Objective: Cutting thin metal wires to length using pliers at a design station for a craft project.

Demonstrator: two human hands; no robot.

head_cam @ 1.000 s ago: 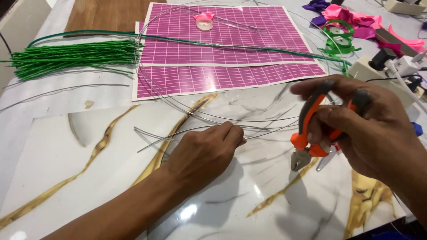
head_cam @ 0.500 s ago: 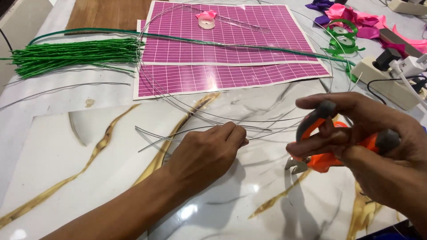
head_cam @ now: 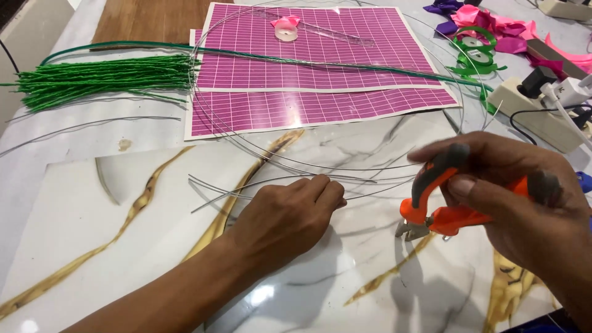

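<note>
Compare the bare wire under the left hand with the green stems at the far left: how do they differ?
The bare wire is silver-grey and uncoated; the green stems are wrapped in green. The bare wire runs in wide loose loops across the table; the green stems lie straight in a tight bundle. The left hand presses on the bare wire, while the green stems lie untouched. The right hand holds orange cutters. Both are thin and long.
</note>
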